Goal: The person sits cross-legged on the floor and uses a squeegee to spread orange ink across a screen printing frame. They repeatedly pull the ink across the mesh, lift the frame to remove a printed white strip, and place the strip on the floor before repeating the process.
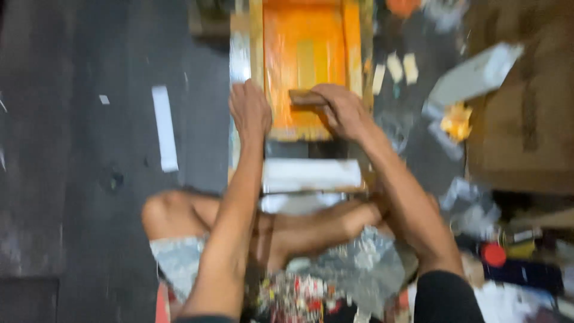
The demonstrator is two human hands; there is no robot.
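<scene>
**Both hands on the orange screen frame**

The person sits cross-legged on the dark floor (89,179), leaning over a wooden frame (258,54) with an orange screen (305,42) stretched inside it. The right hand (344,110) is closed around a wooden scraper (306,97) that sits at the near end of the screen. The left hand (250,110) rests flat on the frame's left rail, fingers curled loosely over it, as if to steady it. Judging by where the scraper lies, a pull across the screen looks close to finished; whether anything has printed underneath I cannot tell. A stack of white paper (312,174) lies just in front of the frame, near the knees. The whole view is smeared by motion. The frame's far end is cut off, and the clutter (472,78) on the right is too blurred to name.
</scene>
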